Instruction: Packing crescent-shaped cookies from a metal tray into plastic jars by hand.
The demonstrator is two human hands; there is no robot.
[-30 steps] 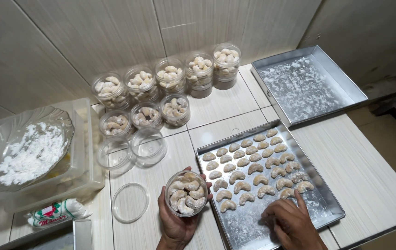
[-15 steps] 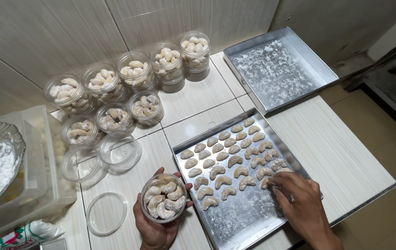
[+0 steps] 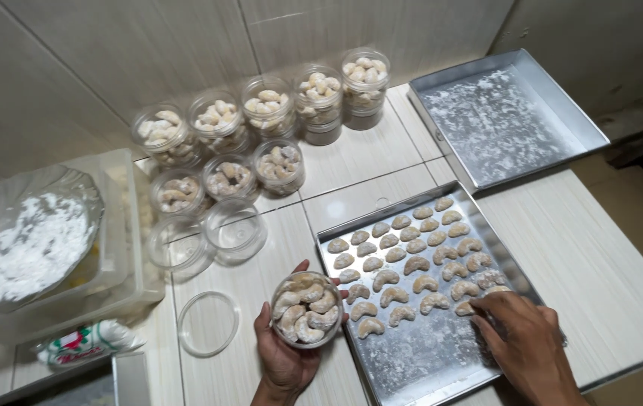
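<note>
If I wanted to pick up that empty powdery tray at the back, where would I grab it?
Probably by the raised rim of the empty tray on its near-left side, coming from the tiled counter. It lies flat, its walls stand up all round, and the far corner juts past the counter edge.

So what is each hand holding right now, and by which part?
The left hand cups a round clear jar of cookies from below. The right hand rests on the tray's cookies; any hold there cannot be told.

Filled jars (image 3: 269,113), empty floured tray (image 3: 505,116)
</note>
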